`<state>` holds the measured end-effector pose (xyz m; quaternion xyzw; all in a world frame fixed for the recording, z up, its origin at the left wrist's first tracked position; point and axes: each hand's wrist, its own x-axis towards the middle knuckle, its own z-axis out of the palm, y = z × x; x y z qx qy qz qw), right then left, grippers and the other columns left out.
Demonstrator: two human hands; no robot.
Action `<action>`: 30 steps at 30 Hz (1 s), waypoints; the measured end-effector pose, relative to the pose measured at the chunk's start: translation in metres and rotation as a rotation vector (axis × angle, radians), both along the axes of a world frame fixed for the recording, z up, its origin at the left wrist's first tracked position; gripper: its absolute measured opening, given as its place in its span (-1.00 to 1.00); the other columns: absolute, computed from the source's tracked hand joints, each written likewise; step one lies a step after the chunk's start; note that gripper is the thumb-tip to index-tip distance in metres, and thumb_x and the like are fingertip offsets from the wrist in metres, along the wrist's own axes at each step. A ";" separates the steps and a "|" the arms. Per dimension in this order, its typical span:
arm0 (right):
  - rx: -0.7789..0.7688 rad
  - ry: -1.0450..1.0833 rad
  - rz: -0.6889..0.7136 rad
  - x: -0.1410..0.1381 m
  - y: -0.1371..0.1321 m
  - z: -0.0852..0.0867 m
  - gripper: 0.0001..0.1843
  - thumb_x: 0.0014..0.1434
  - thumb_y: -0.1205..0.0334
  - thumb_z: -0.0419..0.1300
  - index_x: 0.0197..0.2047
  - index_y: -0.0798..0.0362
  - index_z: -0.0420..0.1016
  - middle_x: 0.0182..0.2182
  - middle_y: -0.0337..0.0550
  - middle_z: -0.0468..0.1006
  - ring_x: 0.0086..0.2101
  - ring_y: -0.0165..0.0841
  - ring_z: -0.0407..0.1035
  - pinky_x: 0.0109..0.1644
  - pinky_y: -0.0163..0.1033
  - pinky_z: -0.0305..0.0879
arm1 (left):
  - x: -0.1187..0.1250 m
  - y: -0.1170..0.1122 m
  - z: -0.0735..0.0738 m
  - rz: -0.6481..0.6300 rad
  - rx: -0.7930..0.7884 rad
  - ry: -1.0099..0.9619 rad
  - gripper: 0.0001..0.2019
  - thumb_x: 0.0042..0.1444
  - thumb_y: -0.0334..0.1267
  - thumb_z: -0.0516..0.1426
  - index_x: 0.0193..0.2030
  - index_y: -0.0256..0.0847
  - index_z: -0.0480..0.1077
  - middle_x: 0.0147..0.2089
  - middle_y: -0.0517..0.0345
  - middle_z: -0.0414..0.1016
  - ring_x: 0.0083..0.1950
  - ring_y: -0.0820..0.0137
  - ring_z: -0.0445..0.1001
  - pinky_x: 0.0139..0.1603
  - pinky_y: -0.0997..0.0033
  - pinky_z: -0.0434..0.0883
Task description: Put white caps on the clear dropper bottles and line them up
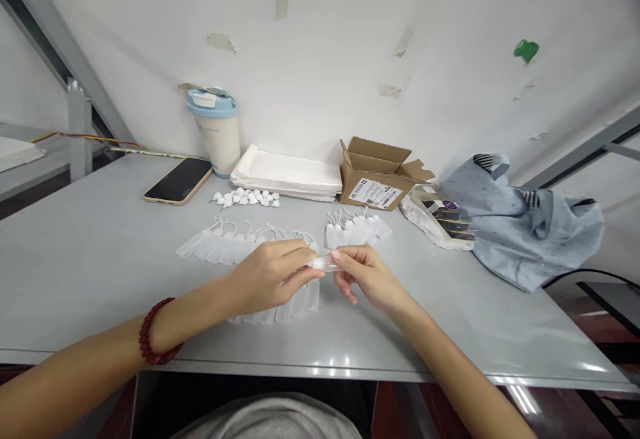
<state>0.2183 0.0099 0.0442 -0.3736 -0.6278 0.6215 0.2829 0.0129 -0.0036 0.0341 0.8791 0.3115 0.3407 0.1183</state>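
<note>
Between my two hands is a small translucent plastic tube (327,264) with a white end. My left hand (280,267) pinches its white end, and my right hand (365,272) grips the clear body between thumb and fingers. Behind my left hand a row of similar flat tubes with white loops (220,246) lies on the table. More tubes (300,302) lie below my left hand, partly hidden by it. A smaller group of tubes with strings (355,228) lies beyond my right hand. Several small white caps (245,197) are clustered farther back.
On the grey table (125,259) stand a phone (179,180), a lidded cup (217,132), a stack of white envelopes (290,171) and an open cardboard box (377,176). At the right lie a plastic packet (440,216) and a light blue cloth bag (525,226). A white wall (325,46) rises behind.
</note>
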 end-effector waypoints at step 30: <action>0.116 0.086 -0.226 -0.007 -0.004 -0.009 -0.63 0.17 -0.01 0.17 -0.52 0.08 0.34 -0.72 -0.41 0.13 -0.67 -0.53 0.03 -0.60 -0.35 -0.04 | -0.002 0.005 -0.002 -0.002 -0.024 -0.048 -0.75 0.27 -0.26 0.04 -0.44 -0.25 0.33 -0.52 0.21 0.30 -0.48 0.47 0.26 -0.42 0.46 0.19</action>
